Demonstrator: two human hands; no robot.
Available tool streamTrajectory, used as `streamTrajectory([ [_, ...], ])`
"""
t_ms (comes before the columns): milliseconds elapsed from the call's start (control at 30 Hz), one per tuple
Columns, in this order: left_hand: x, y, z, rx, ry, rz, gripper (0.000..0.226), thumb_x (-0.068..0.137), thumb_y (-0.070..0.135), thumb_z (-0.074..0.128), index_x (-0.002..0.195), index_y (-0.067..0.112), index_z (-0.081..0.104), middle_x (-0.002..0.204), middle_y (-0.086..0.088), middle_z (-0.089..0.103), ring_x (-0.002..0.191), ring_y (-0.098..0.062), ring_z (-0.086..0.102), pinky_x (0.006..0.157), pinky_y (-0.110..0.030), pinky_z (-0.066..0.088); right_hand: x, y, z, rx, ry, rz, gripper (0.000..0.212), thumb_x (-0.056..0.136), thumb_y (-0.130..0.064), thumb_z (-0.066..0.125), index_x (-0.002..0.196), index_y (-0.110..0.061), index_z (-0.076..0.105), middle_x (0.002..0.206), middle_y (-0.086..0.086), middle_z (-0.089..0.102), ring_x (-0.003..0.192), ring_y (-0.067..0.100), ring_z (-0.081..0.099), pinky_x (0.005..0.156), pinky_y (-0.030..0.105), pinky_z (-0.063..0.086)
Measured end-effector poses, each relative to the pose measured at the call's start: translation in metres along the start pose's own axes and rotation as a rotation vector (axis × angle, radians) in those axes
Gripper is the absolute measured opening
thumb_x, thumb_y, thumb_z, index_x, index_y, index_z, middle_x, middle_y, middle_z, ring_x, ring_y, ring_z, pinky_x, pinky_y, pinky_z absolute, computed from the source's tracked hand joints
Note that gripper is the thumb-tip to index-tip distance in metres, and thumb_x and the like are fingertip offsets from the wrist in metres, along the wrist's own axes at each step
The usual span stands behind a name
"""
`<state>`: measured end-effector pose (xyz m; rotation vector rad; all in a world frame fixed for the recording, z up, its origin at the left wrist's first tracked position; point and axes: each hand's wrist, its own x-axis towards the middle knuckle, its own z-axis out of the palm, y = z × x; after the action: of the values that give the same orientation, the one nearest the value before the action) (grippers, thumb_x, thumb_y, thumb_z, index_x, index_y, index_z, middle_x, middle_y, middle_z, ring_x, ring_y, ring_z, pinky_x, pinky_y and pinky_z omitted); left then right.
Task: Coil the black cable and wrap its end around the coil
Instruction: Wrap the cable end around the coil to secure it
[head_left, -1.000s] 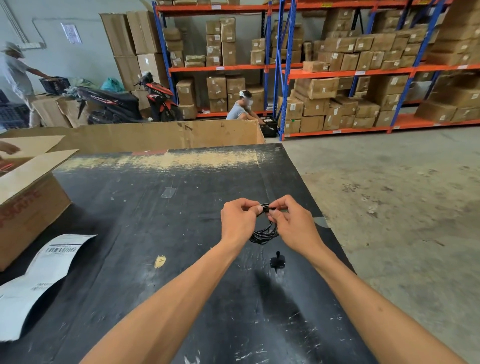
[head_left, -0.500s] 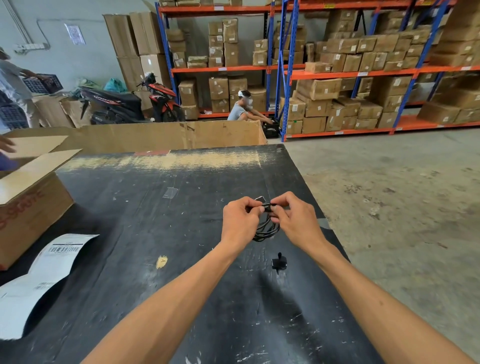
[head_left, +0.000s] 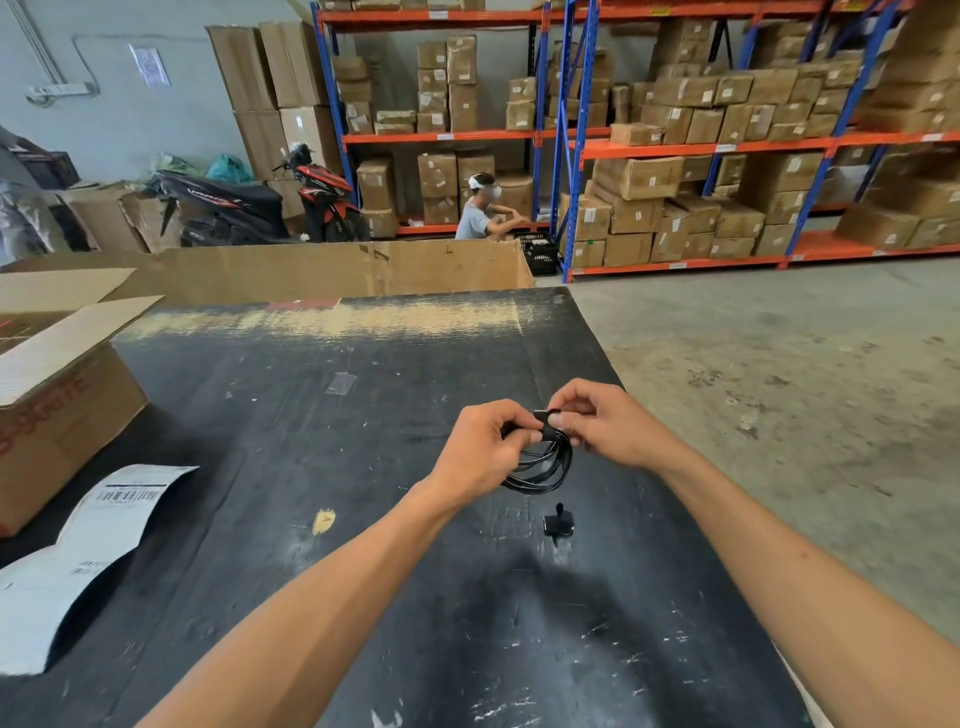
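A thin black cable hangs as a small coil of several loops between my two hands, above the black table. My left hand pinches the top of the coil from the left. My right hand pinches the same spot from the right, with a short black wrap around the bundle between the fingertips. The top of the coil is partly hidden by my fingers. A small black plug-like piece lies on the table just below the coil.
An open cardboard box stands at the table's left edge, with a white shipping label sheet in front of it. A large cardboard carton borders the far edge. The table's right edge drops to concrete floor. A person crouches by the shelving.
Both hands have stayed together on the coil's top, with the right fingers shifting slightly at the wrap. The coil still hangs below them; the plug piece has not moved.
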<state>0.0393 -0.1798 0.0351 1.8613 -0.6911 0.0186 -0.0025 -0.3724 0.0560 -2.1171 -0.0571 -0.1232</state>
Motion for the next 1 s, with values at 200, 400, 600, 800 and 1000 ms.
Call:
streamTrajectory([
  [200,0.004,-0.002,0.002,-0.101,0.003,-0.131,0.005,0.081,0.009,0.074,0.084,0.012,0.076,0.08,-0.007,0.077,0.079,-0.024,0.073,0.084,-0.042,0.058,0.003,0.0,0.009,0.086,0.145,0.041,0.016,0.09,-0.003,0.074,0.086,-0.018,0.072,0.073,0.0,0.071,0.056,0.007,0.061,0.051,0.021,0.05],
  [400,0.004,-0.007,0.005,-0.147,0.043,-0.14,0.007,0.08,0.015,0.077,0.079,0.021,0.073,0.09,-0.001,0.073,0.075,-0.018,0.074,0.077,-0.032,0.06,0.009,0.008,0.02,0.068,0.247,0.056,0.021,0.088,-0.009,0.073,0.085,-0.029,0.068,0.076,-0.003,0.07,0.056,0.003,0.063,0.055,0.025,0.053],
  [600,0.011,-0.014,0.004,-0.137,0.008,-0.229,0.023,0.073,0.036,0.076,0.091,0.03,0.064,0.094,-0.005,0.073,0.086,-0.025,0.072,0.085,-0.045,0.057,0.011,0.011,0.026,0.001,0.25,0.042,0.029,0.093,-0.02,0.066,0.112,-0.04,0.06,0.091,0.0,0.071,0.065,0.008,0.069,0.073,0.042,0.063],
  [800,0.019,-0.013,0.0,-0.069,-0.043,-0.241,0.014,0.083,0.023,0.076,0.091,0.012,0.071,0.078,-0.002,0.073,0.062,-0.01,0.069,0.077,-0.037,0.059,0.013,0.003,0.027,-0.075,0.175,0.058,0.019,0.098,-0.019,0.062,0.113,-0.024,0.075,0.08,-0.001,0.076,0.065,0.009,0.072,0.072,0.034,0.062],
  [1000,0.015,-0.014,-0.005,-0.059,-0.079,-0.168,0.008,0.079,0.023,0.078,0.08,0.016,0.076,0.069,-0.004,0.074,0.056,-0.007,0.063,0.063,-0.021,0.052,0.007,-0.007,-0.001,0.157,-0.108,0.103,0.011,0.096,-0.014,0.073,0.101,-0.007,0.079,0.076,0.009,0.075,0.065,0.011,0.07,0.064,0.021,0.059],
])
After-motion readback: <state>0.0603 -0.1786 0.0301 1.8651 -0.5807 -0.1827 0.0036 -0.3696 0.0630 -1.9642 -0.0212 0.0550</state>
